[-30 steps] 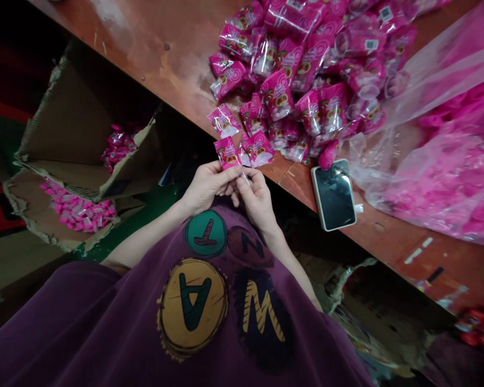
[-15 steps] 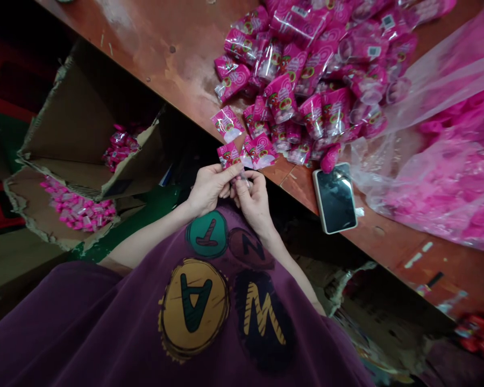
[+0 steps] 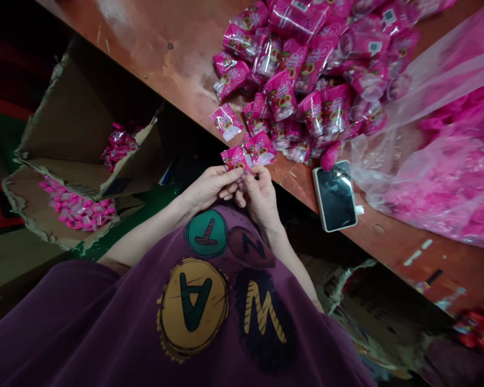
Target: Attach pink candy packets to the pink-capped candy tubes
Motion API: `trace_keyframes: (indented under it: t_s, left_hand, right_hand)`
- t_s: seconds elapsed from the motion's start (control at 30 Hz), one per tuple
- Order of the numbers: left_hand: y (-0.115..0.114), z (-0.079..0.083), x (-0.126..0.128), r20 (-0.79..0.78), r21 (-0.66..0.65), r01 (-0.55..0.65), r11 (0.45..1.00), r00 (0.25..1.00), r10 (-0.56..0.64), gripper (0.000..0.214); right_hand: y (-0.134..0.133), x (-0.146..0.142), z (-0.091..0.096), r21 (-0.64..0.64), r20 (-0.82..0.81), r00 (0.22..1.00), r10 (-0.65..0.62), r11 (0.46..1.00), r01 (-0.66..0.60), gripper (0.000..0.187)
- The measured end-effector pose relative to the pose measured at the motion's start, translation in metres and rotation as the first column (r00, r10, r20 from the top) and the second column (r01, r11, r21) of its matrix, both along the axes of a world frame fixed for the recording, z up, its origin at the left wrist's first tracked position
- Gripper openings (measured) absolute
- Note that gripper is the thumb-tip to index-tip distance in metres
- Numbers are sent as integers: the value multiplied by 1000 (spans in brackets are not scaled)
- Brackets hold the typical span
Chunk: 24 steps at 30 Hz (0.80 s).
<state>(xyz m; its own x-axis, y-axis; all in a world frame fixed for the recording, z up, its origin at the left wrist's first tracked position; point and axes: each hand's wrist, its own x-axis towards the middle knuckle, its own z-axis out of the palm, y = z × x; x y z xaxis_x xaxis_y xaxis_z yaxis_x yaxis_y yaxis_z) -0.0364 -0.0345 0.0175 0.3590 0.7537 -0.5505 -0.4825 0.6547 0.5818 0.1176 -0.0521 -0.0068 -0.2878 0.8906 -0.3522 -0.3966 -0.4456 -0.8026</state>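
Just off the table's near edge, my left hand (image 3: 214, 185) and my right hand (image 3: 261, 194) meet, both with fingers pinched on one small pink printed wrapper (image 3: 234, 158). Its printed part sticks up beyond my fingertips; the lower part is hidden between them. Close beyond it on the table lie more wrappers of the same kind, one flat printed wrapper (image 3: 226, 121) and another printed wrapper (image 3: 262, 148). Past these spreads a heap of pink wrapped cups (image 3: 281, 94) in clear film.
A phone (image 3: 335, 196) lies on the brown table (image 3: 153, 51), beside a large clear bag of pink pieces (image 3: 439, 185) at the right. Below on the left stand an open cardboard box (image 3: 80, 115) and another holding small pink items (image 3: 78, 207). Red packets (image 3: 478, 328) sit at lower right.
The wrapper in my hands has moved slightly to the right. My right hand has turned a little, and its lower fingers have spread somewhat.
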Motion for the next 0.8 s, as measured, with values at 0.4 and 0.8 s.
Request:
trace_keyframes:
  t_s: [0.4,0.8]
  left_hand:
    - [-4,7,7,-161,99,89,991,984,-72,51]
    - [0,16,1,-333,224,-177,958,910,246,62]
  right_hand:
    - [0,0,-7,69,51,999,11,998,-15,48]
    - [1,3,1,11,-16,1000,5,1000,-4,48]
